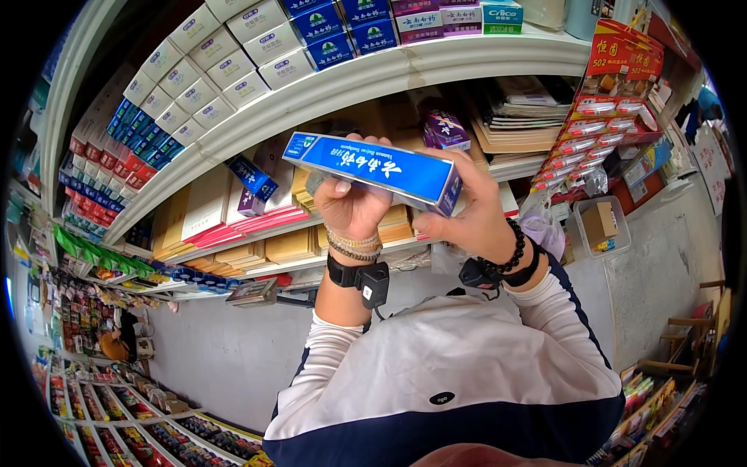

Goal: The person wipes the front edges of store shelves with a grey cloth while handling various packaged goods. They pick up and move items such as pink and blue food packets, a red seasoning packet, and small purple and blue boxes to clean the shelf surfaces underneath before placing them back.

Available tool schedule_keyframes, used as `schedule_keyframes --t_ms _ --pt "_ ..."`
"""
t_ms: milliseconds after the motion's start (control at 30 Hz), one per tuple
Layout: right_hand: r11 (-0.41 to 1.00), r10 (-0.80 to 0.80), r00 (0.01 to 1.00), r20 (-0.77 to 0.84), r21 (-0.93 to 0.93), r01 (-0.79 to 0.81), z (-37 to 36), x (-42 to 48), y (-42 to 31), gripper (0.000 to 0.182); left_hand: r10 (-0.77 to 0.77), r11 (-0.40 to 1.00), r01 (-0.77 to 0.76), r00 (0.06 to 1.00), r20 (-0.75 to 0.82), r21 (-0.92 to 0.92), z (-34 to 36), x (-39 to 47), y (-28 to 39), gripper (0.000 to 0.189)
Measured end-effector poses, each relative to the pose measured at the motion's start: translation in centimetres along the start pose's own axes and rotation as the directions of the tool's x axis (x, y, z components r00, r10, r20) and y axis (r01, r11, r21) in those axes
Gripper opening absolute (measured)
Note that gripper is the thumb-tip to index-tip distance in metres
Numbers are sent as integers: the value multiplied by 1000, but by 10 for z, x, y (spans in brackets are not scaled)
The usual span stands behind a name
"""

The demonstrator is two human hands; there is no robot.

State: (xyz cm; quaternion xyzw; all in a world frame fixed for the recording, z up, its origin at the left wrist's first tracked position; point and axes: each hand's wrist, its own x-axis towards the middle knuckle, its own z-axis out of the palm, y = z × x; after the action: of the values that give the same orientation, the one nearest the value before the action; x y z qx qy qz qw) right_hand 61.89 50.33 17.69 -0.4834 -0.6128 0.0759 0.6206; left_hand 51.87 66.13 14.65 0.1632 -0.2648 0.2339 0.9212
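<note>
A long blue toothpaste carton [370, 166] is held up between both hands, in front of the shelf unit, its printed face tilted upward. My left hand [353, 213] grips its left half, with the thumb below the near edge and the fingertips showing past the far edge. My right hand [475, 204] holds the right end, fingers behind it and thumb by the lower corner. A small grey thing [314, 182], perhaps cloth, shows beside my left thumb; what it is I cannot tell. Both wrists wear beads and strapped black devices.
Stacked white cartons [195, 96] and blue cartons [330, 49] fill the upper shelf [420, 67]. Below lie a blue-and-purple carton [252, 177], a purple carton [446, 129] and stacked envelopes [292, 245]. Carded glue tubes [601, 125] hang at right above a plastic bin [624, 227].
</note>
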Motion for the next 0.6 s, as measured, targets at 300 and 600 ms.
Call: schedule_keyframes --t_ms 300,600 --pt "780 -303 652 -695 212 588 -50 -4 -23 42 -41 664 78 997 -69 743 37 -2 -11 59" --pt "507 -798 598 -72 -616 603 -99 134 -93 41 151 315 91 978 -144 945 23 -19 15 27"
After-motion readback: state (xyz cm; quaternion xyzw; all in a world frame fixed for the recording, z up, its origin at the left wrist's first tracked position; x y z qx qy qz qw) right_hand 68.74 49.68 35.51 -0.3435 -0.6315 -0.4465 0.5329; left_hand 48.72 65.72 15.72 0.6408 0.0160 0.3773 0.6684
